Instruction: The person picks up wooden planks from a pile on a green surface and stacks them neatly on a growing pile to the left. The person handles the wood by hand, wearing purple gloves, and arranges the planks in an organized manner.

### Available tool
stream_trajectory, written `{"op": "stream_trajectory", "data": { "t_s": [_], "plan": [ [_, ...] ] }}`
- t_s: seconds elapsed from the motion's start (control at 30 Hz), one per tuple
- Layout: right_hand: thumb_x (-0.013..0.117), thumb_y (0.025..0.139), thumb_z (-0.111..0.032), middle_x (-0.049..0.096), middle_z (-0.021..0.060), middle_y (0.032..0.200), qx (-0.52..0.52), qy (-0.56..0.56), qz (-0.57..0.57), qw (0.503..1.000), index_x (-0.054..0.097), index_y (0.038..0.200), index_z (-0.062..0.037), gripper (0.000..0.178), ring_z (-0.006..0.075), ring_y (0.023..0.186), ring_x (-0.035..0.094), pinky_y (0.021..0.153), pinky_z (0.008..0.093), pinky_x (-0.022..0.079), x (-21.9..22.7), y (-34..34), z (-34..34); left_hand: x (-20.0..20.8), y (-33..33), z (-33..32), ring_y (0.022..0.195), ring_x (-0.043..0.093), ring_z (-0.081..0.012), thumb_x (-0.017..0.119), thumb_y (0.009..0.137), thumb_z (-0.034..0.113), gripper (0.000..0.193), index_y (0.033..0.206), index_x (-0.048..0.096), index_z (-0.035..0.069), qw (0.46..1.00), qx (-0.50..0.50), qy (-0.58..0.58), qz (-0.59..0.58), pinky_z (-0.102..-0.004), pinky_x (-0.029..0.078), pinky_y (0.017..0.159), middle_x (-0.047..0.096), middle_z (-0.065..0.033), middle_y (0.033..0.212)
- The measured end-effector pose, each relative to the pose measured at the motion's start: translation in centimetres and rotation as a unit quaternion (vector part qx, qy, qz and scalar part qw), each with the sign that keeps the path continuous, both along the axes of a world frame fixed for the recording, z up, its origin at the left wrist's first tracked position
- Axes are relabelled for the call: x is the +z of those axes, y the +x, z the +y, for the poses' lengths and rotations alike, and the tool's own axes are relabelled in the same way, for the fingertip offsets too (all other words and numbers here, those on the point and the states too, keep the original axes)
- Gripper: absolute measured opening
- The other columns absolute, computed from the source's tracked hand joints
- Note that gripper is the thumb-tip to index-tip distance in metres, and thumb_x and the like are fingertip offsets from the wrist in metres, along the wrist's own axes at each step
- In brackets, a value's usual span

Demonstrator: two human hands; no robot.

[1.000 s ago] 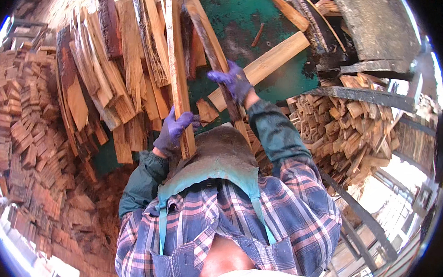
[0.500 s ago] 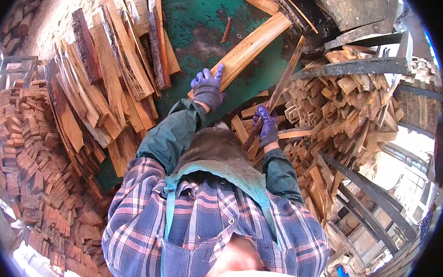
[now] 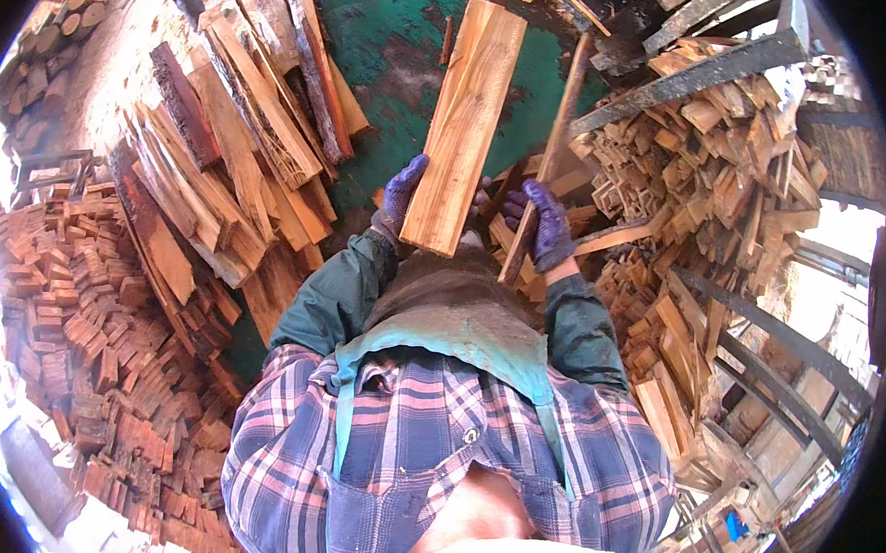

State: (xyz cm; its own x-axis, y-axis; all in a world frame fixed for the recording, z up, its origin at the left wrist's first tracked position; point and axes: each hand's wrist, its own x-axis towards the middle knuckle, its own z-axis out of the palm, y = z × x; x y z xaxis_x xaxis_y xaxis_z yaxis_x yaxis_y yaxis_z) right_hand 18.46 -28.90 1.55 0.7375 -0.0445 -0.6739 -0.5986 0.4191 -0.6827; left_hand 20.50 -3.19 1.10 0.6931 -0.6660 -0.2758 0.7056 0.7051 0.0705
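Note:
In a purple glove, my left hand [image 3: 399, 196] grips the near left edge of a wide split wood board [image 3: 471, 118]. The thumb shows at the board's edge, while the fingers are hidden beneath it. The board points away from me, its near end close to my apron [image 3: 452, 297]. My right hand [image 3: 544, 225], gloved in purple too, is closed around a long narrow wood strip [image 3: 564, 113] to the right of the board. That strip slants from near my apron up toward the far right.
A worn green table [image 3: 371, 32] lies under the board, with a small dark stick [image 3: 446, 41] on it. Split slabs [image 3: 229, 145] lie at left, above a stack of cut blocks [image 3: 89, 348]. Wood pieces [image 3: 660, 158] pile up at right beside a dark metal bar [image 3: 694, 79].
The board has swung from a rightward slant to nearly straight ahead, its near end now closer to me. My left hand has shifted from its top to its left edge. The right hand still holds the strip.

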Motion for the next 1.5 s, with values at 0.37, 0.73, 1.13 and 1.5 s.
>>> {"op": "stream_trajectory", "data": {
  "t_s": [0.37,0.73,1.13,1.5],
  "plan": [
    [0.082,0.089,-0.033,0.07,0.0069,0.102,-0.148,-0.22,-0.349,0.899,0.054,0.14,-0.0098,0.062,0.0136,0.082,0.07,0.069,0.0274,0.059,9.7,-5.3,-6.2,-4.7,-2.4,3.4,0.093,0.073,-0.0289,0.071,0.09,0.043,0.061,0.129,0.062,-0.003,0.9,-0.016,0.435,-0.035,-0.0427,0.06,0.086,0.073,-0.0159,0.109],
    [0.056,0.106,-0.04,0.062,0.0131,0.133,-0.243,-0.386,-0.217,0.863,0.054,0.138,-0.0038,0.048,0.0266,0.123,0.058,0.104,0.0405,0.05,14.7,18.0,-37.3,1.3,-2.2,3.0,0.09,0.075,-0.0297,0.077,0.09,0.032,0.056,0.129,0.061,-0.005,0.959,-0.02,0.281,0.005,-0.0437,0.063,0.083,0.074,-0.0198,0.106],
    [0.055,0.107,-0.037,0.055,0.0142,0.145,0.396,0.412,-0.11,0.814,0.049,0.146,-0.0026,0.052,0.0288,0.129,0.055,0.11,0.0419,0.047,4.5,4.5,27.5,12.1,-17.9,12.4,0.115,0.061,-0.0176,0.084,0.086,0.032,0.08,0.148,0.046,0.0,0.856,0.216,0.435,-0.177,-0.0351,0.049,0.102,0.064,-0.0076,0.13],
    [0.066,0.1,-0.019,0.062,0.0119,0.137,0.626,0.249,-0.577,0.462,0.046,0.15,0.0002,0.057,0.0226,0.12,0.062,0.103,0.0381,0.051,31.1,-16.6,52.2,33.4,-37.0,30.7,0.112,0.065,-0.0205,0.08,0.091,0.023,0.06,0.138,0.048,0.001,0.447,0.684,0.534,-0.214,-0.0325,0.058,0.093,0.064,-0.0095,0.127]
  ]
}}
